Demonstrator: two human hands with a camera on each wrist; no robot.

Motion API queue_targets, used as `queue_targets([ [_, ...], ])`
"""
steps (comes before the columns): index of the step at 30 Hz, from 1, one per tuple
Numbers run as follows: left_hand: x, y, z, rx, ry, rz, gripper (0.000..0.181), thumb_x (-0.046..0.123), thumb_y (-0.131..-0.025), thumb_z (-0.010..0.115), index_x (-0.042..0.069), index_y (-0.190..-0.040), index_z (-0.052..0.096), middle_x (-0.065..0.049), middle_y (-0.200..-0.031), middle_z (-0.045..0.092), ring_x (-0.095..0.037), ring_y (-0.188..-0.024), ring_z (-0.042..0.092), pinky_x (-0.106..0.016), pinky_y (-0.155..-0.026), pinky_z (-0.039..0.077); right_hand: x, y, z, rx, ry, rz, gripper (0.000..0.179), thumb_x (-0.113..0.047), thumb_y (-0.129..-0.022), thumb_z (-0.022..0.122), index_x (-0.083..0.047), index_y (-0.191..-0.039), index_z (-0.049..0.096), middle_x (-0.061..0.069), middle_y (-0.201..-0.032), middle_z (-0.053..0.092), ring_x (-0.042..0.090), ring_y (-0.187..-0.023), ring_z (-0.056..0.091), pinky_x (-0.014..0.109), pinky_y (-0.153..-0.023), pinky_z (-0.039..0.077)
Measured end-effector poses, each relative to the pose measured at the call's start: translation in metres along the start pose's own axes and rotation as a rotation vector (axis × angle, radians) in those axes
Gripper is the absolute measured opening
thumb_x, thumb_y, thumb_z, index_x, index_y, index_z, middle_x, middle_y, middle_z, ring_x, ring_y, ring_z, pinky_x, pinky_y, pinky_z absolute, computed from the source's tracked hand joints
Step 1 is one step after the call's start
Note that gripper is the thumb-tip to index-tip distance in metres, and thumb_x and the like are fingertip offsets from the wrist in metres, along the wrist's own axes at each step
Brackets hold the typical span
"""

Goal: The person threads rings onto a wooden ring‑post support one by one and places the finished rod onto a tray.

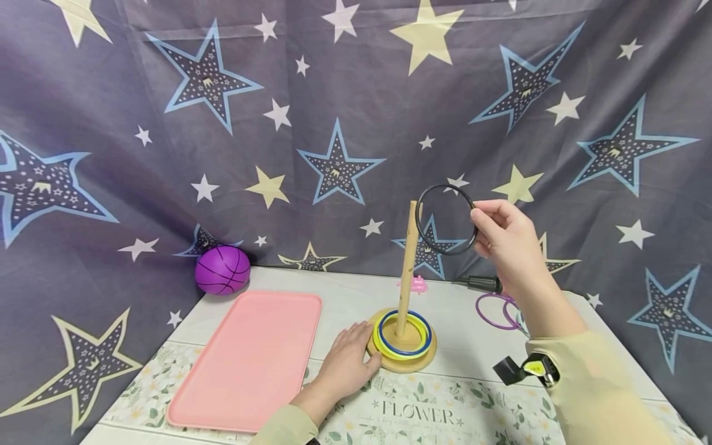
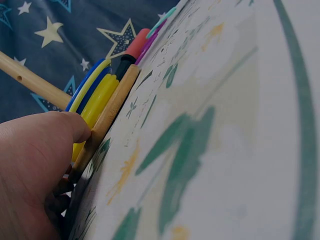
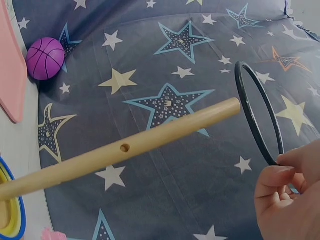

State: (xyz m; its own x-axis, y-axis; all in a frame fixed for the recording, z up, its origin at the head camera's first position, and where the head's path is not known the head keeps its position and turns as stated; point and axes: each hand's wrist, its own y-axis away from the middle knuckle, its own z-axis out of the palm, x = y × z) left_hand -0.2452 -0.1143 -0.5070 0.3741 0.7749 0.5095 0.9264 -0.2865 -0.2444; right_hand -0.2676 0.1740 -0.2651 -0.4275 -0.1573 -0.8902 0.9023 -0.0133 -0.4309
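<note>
A black ring (image 1: 447,253) is pinched between the thumb and fingers of my right hand (image 1: 514,244). It hangs tilted beside the top of a wooden peg (image 1: 408,266), and in the right wrist view the ring (image 3: 257,112) stands just off the peg's tip. The peg rises from a round wooden base (image 1: 408,366). Around its foot lie a blue ring (image 1: 428,327) and yellow rings (image 1: 396,355). My left hand (image 1: 347,361) rests against the base's left edge, fingers fairly straight. In the left wrist view its thumb (image 2: 75,125) touches the base's rim.
A pink tray (image 1: 250,358) lies left of the base, with a purple ball (image 1: 222,271) behind it. Purple rings (image 1: 489,324) and a black-handled object (image 1: 483,283) lie at the right. A small pink item (image 1: 418,285) sits behind the peg, before the starry cloth (image 1: 311,80).
</note>
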Motion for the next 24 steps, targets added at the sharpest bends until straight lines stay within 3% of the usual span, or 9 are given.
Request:
queue_targets([
  [9, 0.000, 0.001, -0.003, -0.005, -0.008, -0.003, 0.068, 0.032, -0.107, 0.064, -0.004, -0.162, 0.049, -0.024, -0.168, 0.047, -0.041, -0.160, 0.038, -0.059, -0.134, 0.023, 0.000, -0.002, 0.018, 0.000, 0.038, -0.001, 0.006, -0.009, -0.111, 0.066, -0.009, -0.117, 0.068, -0.002, -0.088, 0.059, 0.009, -0.062, 0.042, 0.019, -0.053, 0.039],
  [24, 0.001, 0.002, -0.005, 0.002, 0.021, 0.006, 0.067, 0.030, -0.106, 0.064, -0.006, -0.161, 0.050, -0.025, -0.168, 0.047, -0.043, -0.160, 0.038, -0.061, -0.134, 0.022, 0.011, -0.005, 0.030, -0.002, 0.105, 0.027, 0.006, -0.011, -0.112, 0.066, -0.012, -0.118, 0.066, -0.002, -0.087, 0.053, 0.009, -0.063, 0.040, 0.021, -0.054, 0.041],
])
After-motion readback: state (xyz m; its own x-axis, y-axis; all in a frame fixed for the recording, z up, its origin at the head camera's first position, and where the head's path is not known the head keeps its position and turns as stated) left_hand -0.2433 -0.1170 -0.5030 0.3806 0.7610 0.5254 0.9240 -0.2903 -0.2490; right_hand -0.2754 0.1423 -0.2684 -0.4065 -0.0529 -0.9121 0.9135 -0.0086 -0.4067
